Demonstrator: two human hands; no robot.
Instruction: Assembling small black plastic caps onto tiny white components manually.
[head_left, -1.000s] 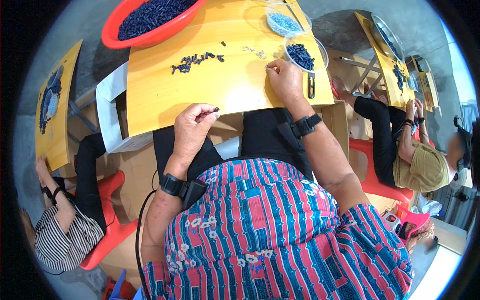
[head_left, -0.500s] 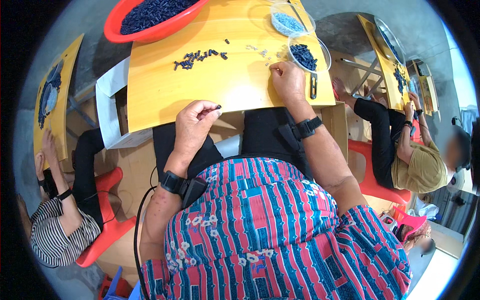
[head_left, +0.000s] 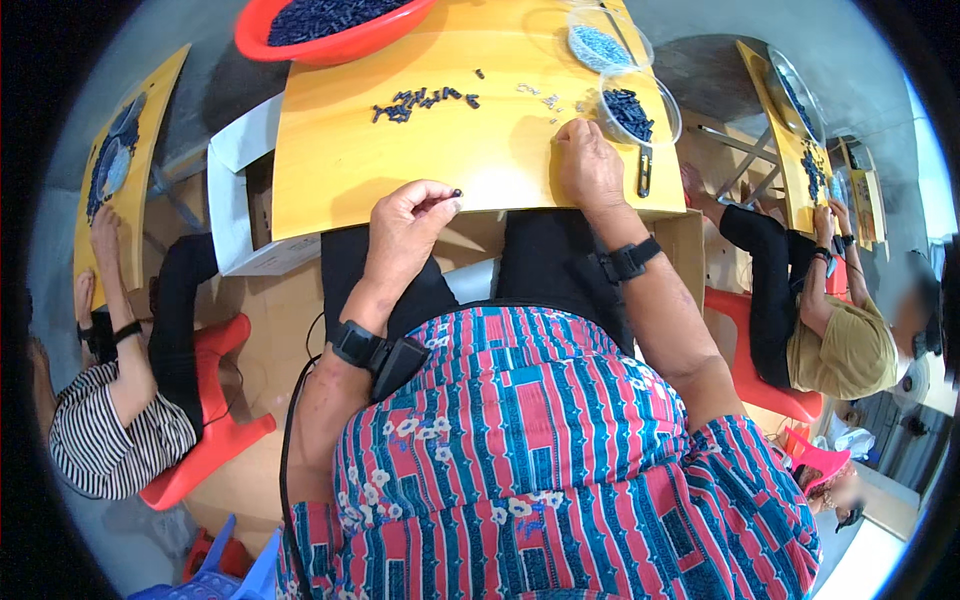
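Observation:
My left hand (head_left: 408, 228) is above the near edge of the yellow table, thumb and forefinger closed on a small black plastic piece (head_left: 457, 194). Farther right, my right hand (head_left: 592, 168) rests on the tabletop with its fingers pinched together. Whatever it may hold is hidden by the fingers. Tiny clear pieces (head_left: 550, 101) lie scattered just beyond it. A clear plastic bowl (head_left: 669, 130) of dark pieces stands beside that hand, and a slim black tool (head_left: 645, 175) lies below the bowl. Left of the clear bits is a loose pile of dark pieces (head_left: 405, 105).
A red basin (head_left: 335, 52) heaped with dark pieces sits at the far left of the table (head_left: 340, 170). Another clear bowl with light-blue bits (head_left: 600, 47) stands at the far right. A white box (head_left: 232, 190) adjoins the left edge. Co-workers sit at tables on both sides.
The whole view has shifted slightly, so the table appears farther right and up. My left hand still pinches the black piece; my right hand stays by the clear bits.

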